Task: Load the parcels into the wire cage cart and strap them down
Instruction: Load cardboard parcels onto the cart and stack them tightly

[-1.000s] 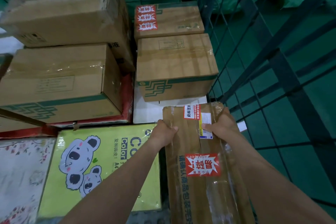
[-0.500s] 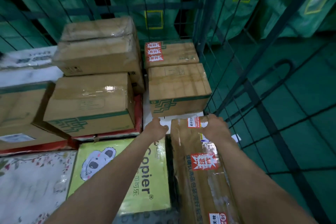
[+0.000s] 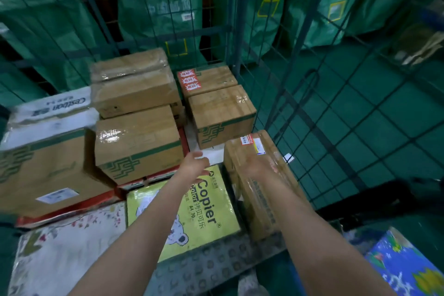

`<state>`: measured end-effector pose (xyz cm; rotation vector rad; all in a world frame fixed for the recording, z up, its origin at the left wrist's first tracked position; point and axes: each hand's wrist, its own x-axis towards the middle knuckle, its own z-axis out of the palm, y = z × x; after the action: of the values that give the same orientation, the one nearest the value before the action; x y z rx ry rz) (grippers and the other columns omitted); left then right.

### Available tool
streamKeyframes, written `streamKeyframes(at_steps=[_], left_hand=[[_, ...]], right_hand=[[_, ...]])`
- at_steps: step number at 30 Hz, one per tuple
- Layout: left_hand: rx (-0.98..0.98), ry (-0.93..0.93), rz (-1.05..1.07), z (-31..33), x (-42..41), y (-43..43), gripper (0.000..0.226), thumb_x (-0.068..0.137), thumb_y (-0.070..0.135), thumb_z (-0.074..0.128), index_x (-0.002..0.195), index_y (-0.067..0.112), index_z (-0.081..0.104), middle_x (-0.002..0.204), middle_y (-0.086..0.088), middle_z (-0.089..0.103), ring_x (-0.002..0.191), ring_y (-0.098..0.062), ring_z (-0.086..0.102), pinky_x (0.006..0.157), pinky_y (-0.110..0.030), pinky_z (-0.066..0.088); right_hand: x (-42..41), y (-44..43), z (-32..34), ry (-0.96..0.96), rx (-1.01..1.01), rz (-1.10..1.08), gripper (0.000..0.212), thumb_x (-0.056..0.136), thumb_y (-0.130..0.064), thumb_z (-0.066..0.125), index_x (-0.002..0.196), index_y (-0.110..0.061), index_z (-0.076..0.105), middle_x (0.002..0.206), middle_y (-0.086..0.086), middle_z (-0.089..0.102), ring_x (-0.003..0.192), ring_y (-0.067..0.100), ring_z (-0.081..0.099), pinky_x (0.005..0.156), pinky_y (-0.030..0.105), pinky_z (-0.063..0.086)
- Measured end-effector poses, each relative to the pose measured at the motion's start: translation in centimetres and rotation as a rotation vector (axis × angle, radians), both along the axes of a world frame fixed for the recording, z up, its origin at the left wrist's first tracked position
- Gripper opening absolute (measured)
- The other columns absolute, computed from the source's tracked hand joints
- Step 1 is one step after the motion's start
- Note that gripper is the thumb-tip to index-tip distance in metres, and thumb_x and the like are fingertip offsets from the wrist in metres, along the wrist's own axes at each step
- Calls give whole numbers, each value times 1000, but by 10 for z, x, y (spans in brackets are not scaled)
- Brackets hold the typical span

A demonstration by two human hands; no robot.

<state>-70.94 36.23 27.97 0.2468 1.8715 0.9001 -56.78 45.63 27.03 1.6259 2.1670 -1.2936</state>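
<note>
So the long taped carton (image 3: 249, 197) is lying flat in the wire cage cart (image 3: 240, 19), tucked right along the right-hand mesh wall. The yellow Copier paper box (image 3: 192, 211) is just beside it on the left and a green-striped carton (image 3: 223, 115) sits at its far end.

The person's left hand (image 3: 195, 166) hangs over the gap between the boxes, fingers spread, holding nothing. The right hand (image 3: 258, 166) is badly blurred above the carton's top. It looks flat and loose, not wrapped round anything, but there's no telling whether it touches.

Handling-wise, it looks like stiff cardboard, so it should keep its shape. All that glossy tape over the top probably makes it slick, though. Weight is a guess, probably middling for the length. If it needs nudging, the short ends or the bottom edges look like better holds than the taped faces. No strap in sight.
</note>
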Motion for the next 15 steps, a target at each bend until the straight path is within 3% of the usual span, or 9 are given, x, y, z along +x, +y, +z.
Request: streamKeyframes(at_steps=[2,3,8,12,15], left_hand=[[-6,11,-26,5,-1,-16,42,96,13,47,137,16,39,122,-6,56,93,-19,58,78,-33,43],[-7,15,-37,8,-1,-26,42,96,13,46,137,16,39,125,-7,56,93,-18,58,79,-33,44],[2,18,-37,18,0,-52,38,95,13,47,132,14,45,120,-5,58,92,-18,58,78,-33,44],[30,-25,-35,27,0,-74,40,96,10,49,134,11,41,118,-7,57,95,-20,56,78,-34,41],[7,-26,-16,31,0,-86,39,96,9,48,134,13,42,102,0,59,91,-18,57,77,-33,42]], right_hand=[[6,-21,7,-40,-48,2,40,91,-22,52,126,-2,51,118,12,57,98,26,53,73,26,43],[9,-31,11,-44,-59,-13,41,92,-20,52,128,-2,48,122,13,56,97,25,51,74,25,41],[10,-61,31,28,-36,-70,45,93,-15,55,134,-1,44,135,13,49,121,28,49,92,32,41],[7,-78,46,83,-7,-45,42,93,-14,55,132,-1,49,138,14,47,124,29,47,99,34,39],[8,-87,48,69,-12,-5,40,94,-16,54,131,-3,50,137,14,48,125,29,46,103,35,38]])
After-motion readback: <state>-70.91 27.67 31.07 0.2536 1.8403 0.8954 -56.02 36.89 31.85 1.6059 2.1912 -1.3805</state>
